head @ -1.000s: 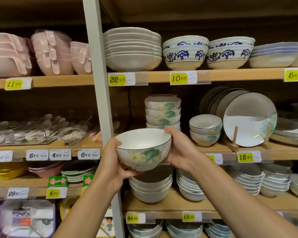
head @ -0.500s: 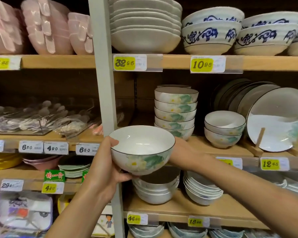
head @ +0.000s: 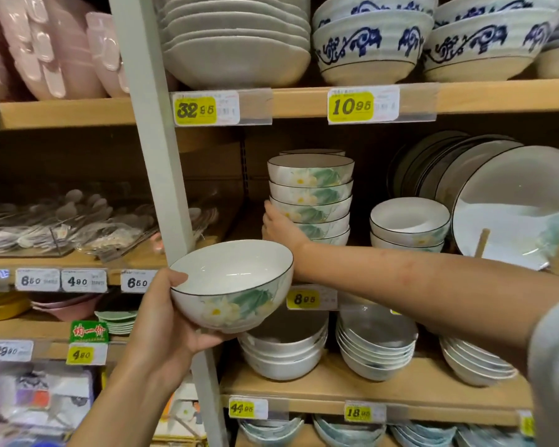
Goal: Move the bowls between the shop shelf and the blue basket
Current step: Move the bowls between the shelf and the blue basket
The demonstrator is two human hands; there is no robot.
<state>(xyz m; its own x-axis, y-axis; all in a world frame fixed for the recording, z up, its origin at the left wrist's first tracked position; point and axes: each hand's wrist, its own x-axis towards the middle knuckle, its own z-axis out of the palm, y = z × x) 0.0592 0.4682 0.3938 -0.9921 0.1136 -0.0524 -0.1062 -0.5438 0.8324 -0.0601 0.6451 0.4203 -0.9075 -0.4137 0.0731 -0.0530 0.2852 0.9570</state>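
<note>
A white bowl (head: 229,279) with a dark rim and a yellow flower and green leaf on its side is held by my left hand (head: 165,321), thumb on the rim and fingers under the base, in front of the shelf post. On the middle shelf (head: 239,227) behind it stands a stack of several matching flowered bowls (head: 313,195). My right hand (head: 279,229) reaches in and cups the lower left side of that stack, its fingers hidden behind the bowls.
A grey upright post (head: 155,140) stands just left of the held bowl. Two small bowls (head: 410,221) and upright plates (head: 513,204) stand right of the stack. More bowl stacks (head: 284,350) fill the shelf below, and large bowls (head: 371,46) the shelf above.
My right hand let go of the held bowl and reached up to the stack on the shelf. The bowl now rests in my left hand alone, and the view moved closer.
</note>
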